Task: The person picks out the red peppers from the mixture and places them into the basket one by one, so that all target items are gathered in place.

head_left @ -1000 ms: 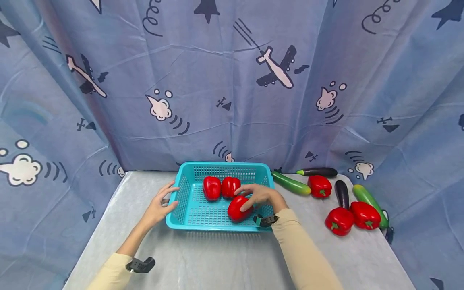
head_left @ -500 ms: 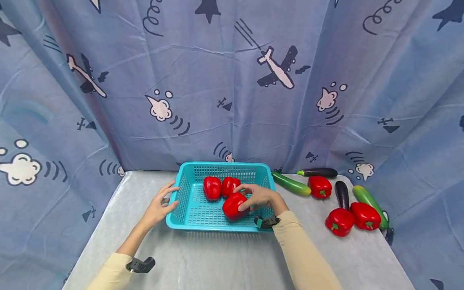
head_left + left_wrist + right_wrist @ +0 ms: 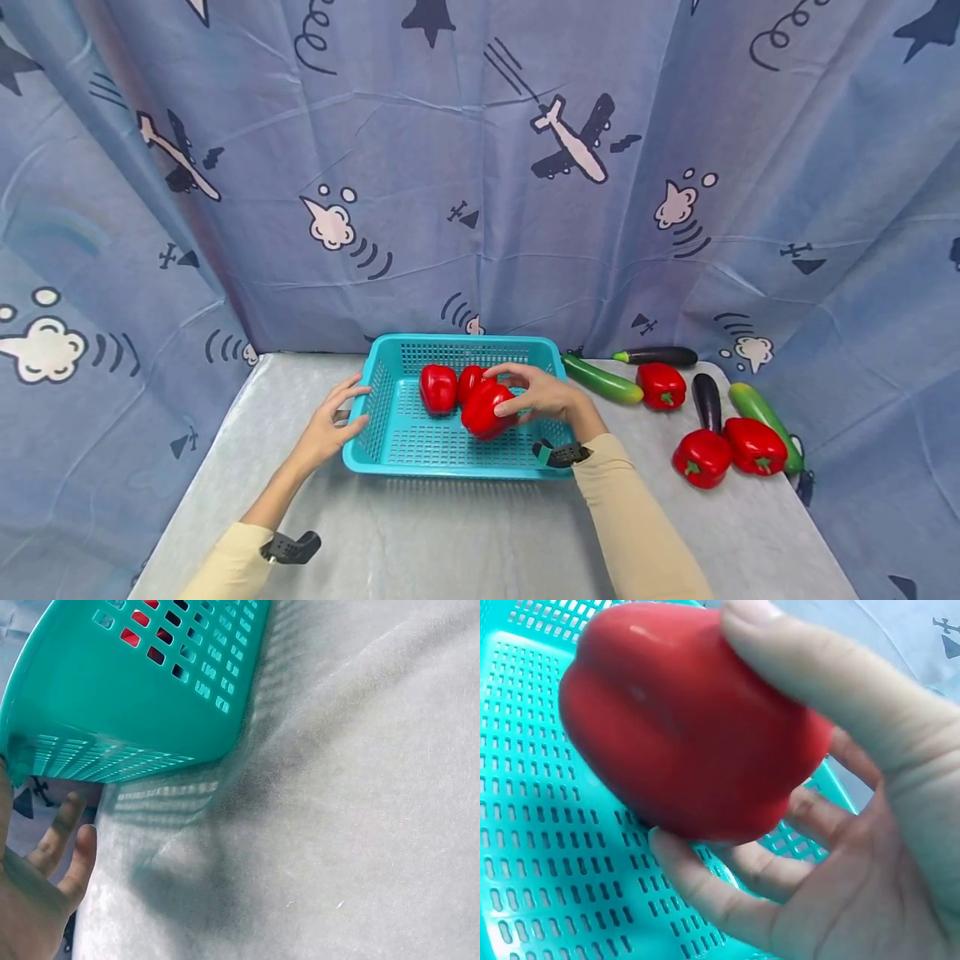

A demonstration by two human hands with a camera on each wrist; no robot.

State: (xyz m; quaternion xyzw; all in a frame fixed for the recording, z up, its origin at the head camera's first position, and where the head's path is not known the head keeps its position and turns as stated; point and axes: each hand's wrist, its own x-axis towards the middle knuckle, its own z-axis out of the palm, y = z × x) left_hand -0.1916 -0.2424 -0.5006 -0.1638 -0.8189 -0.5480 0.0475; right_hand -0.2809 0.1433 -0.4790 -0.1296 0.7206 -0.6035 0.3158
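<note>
My right hand [image 3: 546,393] holds a glossy red bell pepper [image 3: 487,412] above the floor of a turquoise perforated basket [image 3: 450,472]. In the right wrist view, the thumb lies over one side of the bell pepper [image 3: 682,727] and the fingers curve beneath it. Two more red bell peppers, a left one [image 3: 438,389] and a partly hidden right one [image 3: 470,382], sit side by side toward the basket's back. My left hand [image 3: 327,425] is at the basket's left rim, its fingers spread. Two of its fingers [image 3: 79,862] hang apart from the basket wall in the left wrist view.
Right of the basket lie a cucumber [image 3: 603,382], a red bell pepper [image 3: 662,387] and an eggplant [image 3: 663,357]. Farther right are a second eggplant [image 3: 707,402], another cucumber [image 3: 761,421] and two bell peppers [image 3: 702,458]. A patterned curtain [image 3: 420,208] hangs behind the pale tabletop [image 3: 420,542].
The held bell pepper has shifted slightly left, then up and away from me, tilting in my right hand. It covers more of the pepper behind. My left hand has stayed put.
</note>
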